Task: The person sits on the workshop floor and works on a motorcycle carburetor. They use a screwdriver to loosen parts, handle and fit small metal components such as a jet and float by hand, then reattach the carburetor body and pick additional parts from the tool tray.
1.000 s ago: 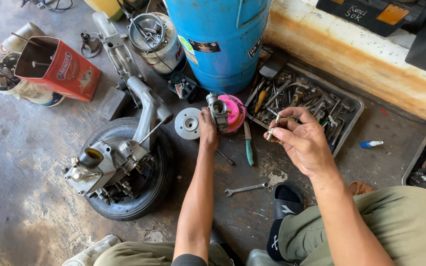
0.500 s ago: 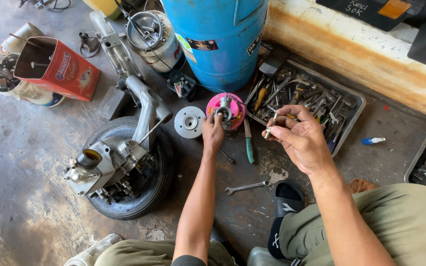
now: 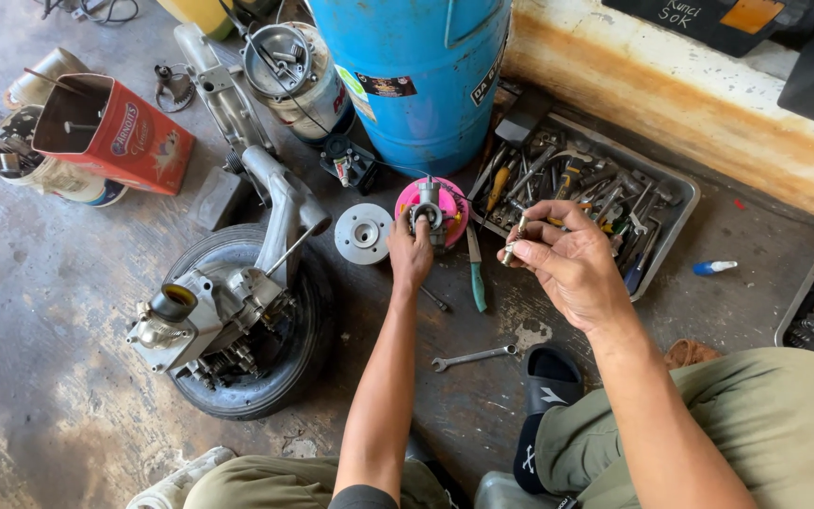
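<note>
The carburetor (image 3: 426, 212) is a small grey metal body with a round opening facing the camera, and it stands on a pink bowl (image 3: 448, 200) on the concrete floor, just in front of the blue drum (image 3: 416, 75). The left hand (image 3: 411, 250) reaches out with its arm straight and its fingers closed round the carburetor's left side. The right hand (image 3: 572, 264) hovers palm-down above the near edge of the tool tray (image 3: 675, 212), wrist bent, thumb and forefinger pinching a thin metal part (image 3: 512, 241) that stands nearly upright; its other fingers curl loosely. Just left of the bowl lies a round grey disc (image 3: 363, 232). Green-handled pliers (image 3: 476, 273) lie on the floor between the two hands, and a small spanner (image 3: 471, 357) lies nearer the person, beside a black sandal (image 3: 546, 396). To the left, an engine (image 3: 204, 316) rests on a tyre (image 3: 275, 377). A red carton (image 3: 120, 132) lies tilted at upper left.
</note>
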